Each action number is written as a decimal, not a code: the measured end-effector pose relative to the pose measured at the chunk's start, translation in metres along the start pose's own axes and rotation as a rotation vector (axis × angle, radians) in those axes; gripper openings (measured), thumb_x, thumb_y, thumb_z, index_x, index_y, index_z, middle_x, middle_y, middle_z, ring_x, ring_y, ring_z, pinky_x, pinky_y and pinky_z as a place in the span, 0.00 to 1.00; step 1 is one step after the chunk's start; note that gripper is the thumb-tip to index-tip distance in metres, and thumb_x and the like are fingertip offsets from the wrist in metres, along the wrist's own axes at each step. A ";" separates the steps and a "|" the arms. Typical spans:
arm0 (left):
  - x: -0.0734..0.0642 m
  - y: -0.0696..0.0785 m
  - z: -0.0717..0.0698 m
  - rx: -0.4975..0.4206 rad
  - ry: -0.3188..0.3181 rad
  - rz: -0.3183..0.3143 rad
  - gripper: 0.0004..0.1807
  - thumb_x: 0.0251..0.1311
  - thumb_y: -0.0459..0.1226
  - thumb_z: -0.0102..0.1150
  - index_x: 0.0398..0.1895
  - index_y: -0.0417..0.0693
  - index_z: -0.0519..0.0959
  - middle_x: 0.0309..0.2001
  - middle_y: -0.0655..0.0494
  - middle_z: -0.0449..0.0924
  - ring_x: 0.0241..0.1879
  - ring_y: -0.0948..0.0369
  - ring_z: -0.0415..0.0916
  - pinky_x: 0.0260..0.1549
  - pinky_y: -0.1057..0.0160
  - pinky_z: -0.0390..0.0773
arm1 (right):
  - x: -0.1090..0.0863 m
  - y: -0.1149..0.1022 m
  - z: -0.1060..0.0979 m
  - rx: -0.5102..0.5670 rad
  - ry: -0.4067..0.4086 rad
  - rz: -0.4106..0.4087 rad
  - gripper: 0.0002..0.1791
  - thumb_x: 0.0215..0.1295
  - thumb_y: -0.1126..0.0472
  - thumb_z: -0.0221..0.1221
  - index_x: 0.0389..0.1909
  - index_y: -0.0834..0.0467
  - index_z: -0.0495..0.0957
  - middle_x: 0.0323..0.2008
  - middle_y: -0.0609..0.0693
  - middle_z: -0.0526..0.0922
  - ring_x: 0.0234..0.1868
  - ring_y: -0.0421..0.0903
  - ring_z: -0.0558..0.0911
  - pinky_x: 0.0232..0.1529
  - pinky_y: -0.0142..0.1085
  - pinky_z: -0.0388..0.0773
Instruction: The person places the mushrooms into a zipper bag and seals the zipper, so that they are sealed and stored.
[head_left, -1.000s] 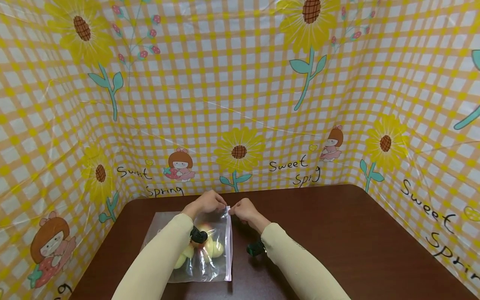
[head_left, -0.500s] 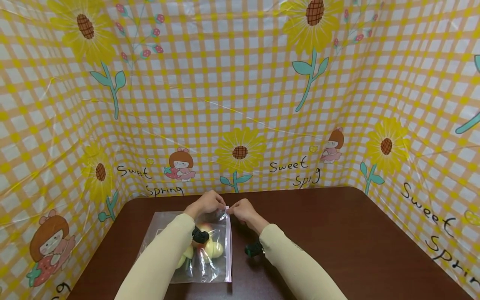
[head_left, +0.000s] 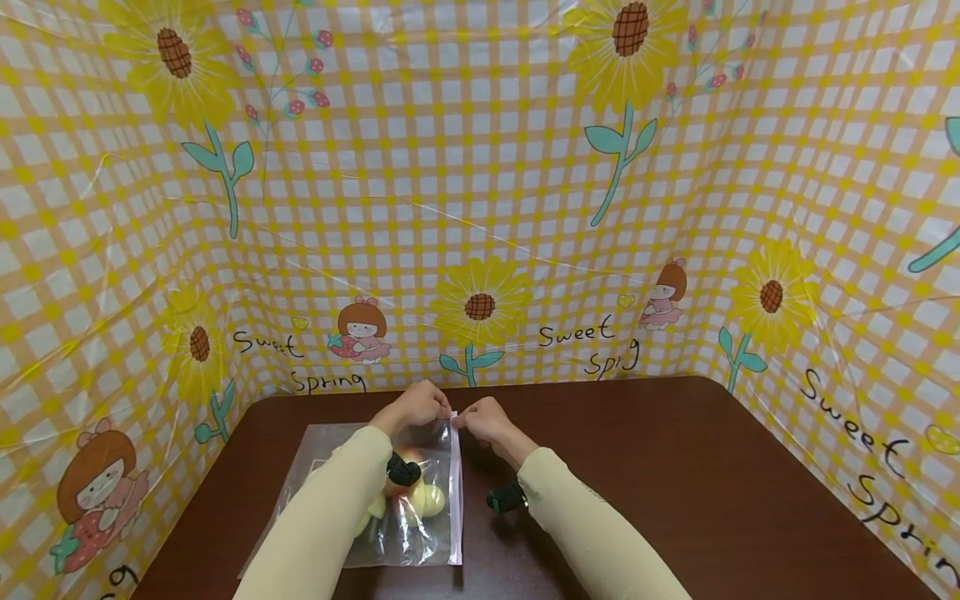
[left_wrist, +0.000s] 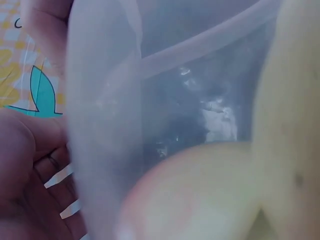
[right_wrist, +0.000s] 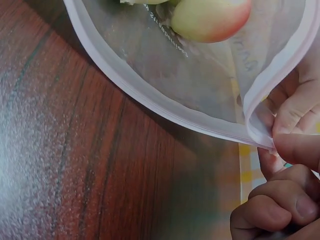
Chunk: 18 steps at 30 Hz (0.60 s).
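Note:
A clear zip bag point(head_left: 324, 437) with a pale pink zip strip point(head_left: 456, 508) lies on the table. Inside it are rounded, pale yellow things with reddish patches point(head_left: 429, 500), seen through the film; one, fruit-like and yellow-green turning red point(right_wrist: 212, 20), shows in the right wrist view. At the strip's far end, my left hand point(head_left: 418, 407) pinches the bag's corner. My right hand point(head_left: 489, 421) pinches the same end from the right, its other fingers curled. Between them the bag's mouth gapes in the right wrist view. My left forearm hides part of the bag.
The dark brown table point(head_left: 645, 483) extends to the right of the bag. A checked cloth with sunflowers point(head_left: 480, 217) hangs around the back and both sides. Dark wrist cameras sit under both sleeves, the left one point(head_left: 403, 471) over the bag.
Both hands keep their hold at the bag's far corner. The zip strip's far end has shifted very slightly left; otherwise the bag lies as before.

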<state>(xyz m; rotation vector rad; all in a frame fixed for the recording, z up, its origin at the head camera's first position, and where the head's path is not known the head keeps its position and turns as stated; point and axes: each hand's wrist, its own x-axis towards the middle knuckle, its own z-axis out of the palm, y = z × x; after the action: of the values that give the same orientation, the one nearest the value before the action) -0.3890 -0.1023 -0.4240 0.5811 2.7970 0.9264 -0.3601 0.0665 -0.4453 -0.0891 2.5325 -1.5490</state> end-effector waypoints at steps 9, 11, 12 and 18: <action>0.000 0.001 0.001 -0.017 -0.033 -0.036 0.11 0.66 0.31 0.57 0.30 0.42 0.87 0.20 0.55 0.79 0.25 0.63 0.71 0.25 0.69 0.69 | 0.000 0.003 0.004 0.045 -0.029 0.017 0.11 0.62 0.66 0.64 0.24 0.71 0.83 0.09 0.41 0.55 0.12 0.38 0.52 0.15 0.30 0.51; -0.001 0.000 0.001 -0.019 -0.033 -0.034 0.11 0.66 0.32 0.56 0.30 0.41 0.87 0.20 0.55 0.78 0.24 0.63 0.70 0.24 0.69 0.69 | -0.001 0.004 0.004 0.049 -0.039 0.016 0.10 0.62 0.66 0.64 0.26 0.71 0.83 0.09 0.41 0.55 0.12 0.37 0.52 0.15 0.31 0.51; -0.001 0.000 0.000 -0.021 -0.029 -0.031 0.11 0.66 0.31 0.56 0.30 0.41 0.87 0.21 0.56 0.78 0.24 0.62 0.70 0.24 0.68 0.69 | -0.001 0.004 0.004 0.050 -0.042 0.016 0.10 0.61 0.66 0.64 0.27 0.71 0.84 0.09 0.41 0.55 0.12 0.37 0.52 0.15 0.31 0.51; -0.002 -0.003 -0.001 -0.037 -0.008 -0.014 0.11 0.66 0.30 0.55 0.28 0.39 0.85 0.21 0.56 0.76 0.24 0.62 0.70 0.24 0.68 0.68 | -0.005 0.004 0.005 0.050 -0.074 0.006 0.09 0.61 0.66 0.65 0.26 0.69 0.85 0.08 0.41 0.54 0.11 0.38 0.51 0.14 0.31 0.50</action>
<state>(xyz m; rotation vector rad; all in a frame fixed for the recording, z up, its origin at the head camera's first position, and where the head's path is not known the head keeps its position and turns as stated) -0.3884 -0.1058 -0.4245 0.5580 2.7670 0.9690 -0.3545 0.0652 -0.4507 -0.1299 2.4333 -1.5759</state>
